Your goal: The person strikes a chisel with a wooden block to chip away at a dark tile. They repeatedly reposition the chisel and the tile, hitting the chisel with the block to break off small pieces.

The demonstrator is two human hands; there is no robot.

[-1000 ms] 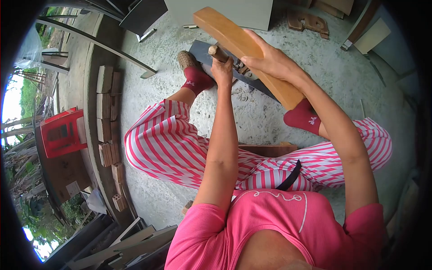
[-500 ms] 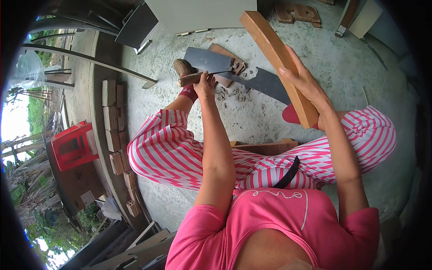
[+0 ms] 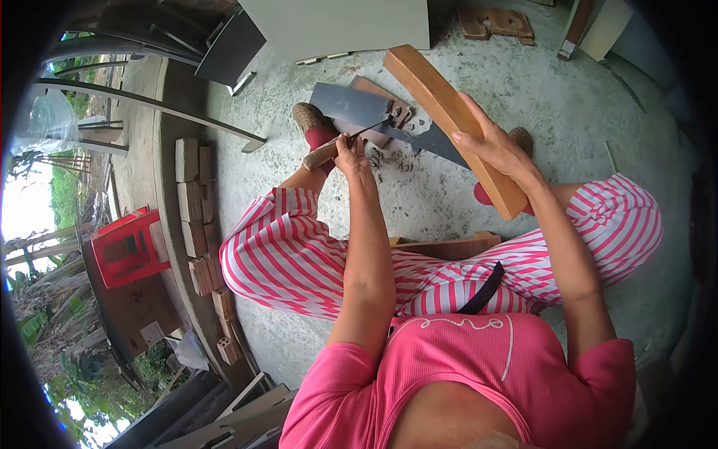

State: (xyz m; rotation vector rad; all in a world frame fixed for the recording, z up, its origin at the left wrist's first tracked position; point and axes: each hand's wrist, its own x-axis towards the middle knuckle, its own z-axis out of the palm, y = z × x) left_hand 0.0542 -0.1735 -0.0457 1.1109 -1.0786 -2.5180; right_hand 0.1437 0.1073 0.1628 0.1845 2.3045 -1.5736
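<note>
With the left hand [image 3: 351, 156], gripping the wooden handle [image 3: 321, 155] of a thin dark tool [image 3: 368, 129], fingers curled closely around it. Pointing it away from the body, towards dark scraps [image 3: 399, 114] on the floor [image 3: 419, 187]; cannot tell if touching them. With the right hand [image 3: 493, 150], clasping a long, slightly bent wooden block [image 3: 437, 93] around its middle, opened only as wide as the block, thumb on the near face and fingers at the far edge. Holding the block aslant above the floor, between the bare forearm and the scraps. Beneath the tool, near the left foot: a flat dark sheet [image 3: 348, 103] overlapping a brown board [image 3: 374, 88]. Partly behind the block, another dark piece [image 3: 434, 141]. Off to the left, beyond a row of bricks [image 3: 188, 198], a red plastic stool [image 3: 123, 247]. Just beside it, a brown cardboard box [image 3: 142, 307] with a white label, inside hidden. Nearer, a pale plastic bag [image 3: 191, 352], contents too unclear to tell.
</note>
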